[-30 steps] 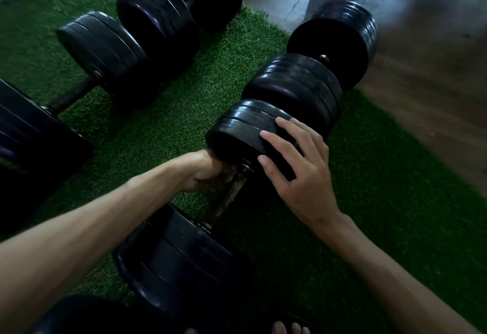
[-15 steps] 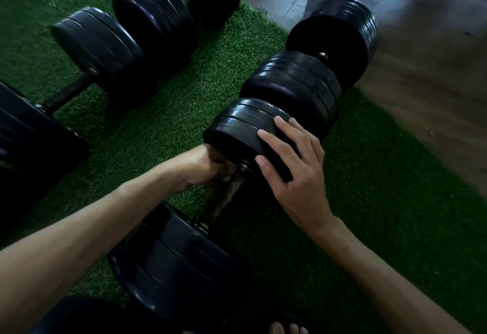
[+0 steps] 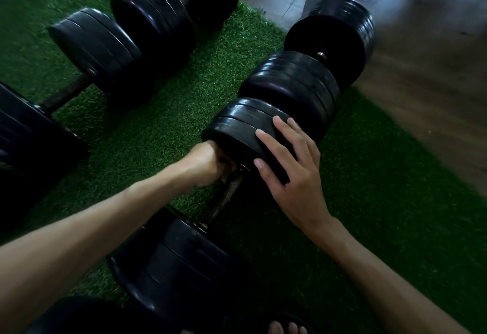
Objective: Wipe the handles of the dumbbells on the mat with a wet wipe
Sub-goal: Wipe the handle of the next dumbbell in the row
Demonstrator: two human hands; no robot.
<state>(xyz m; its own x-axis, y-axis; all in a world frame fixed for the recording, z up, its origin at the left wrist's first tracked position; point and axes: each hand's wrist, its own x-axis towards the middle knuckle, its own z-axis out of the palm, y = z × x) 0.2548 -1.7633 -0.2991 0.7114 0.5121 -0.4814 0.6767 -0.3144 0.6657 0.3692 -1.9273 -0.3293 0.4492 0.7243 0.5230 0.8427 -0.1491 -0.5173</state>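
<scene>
A: Green turf mat (image 3: 369,215); near dumbbell (image 3: 250,133) lies on it. Right hand (image 3: 292,173) flat, fingers straight, steadying the plates.

B: Left hand (image 3: 208,165) curled round the handle (image 3: 226,196)'s far end; wipe hidden. Advice: twist round the bar, work toward the near plates.

Black dumbbell plates (image 3: 245,133), green mat (image 3: 168,128), brown floor (image 3: 434,75)

Green mat (image 3: 216,75) w/ black dumbbells (image 3: 287,96)
</scene>
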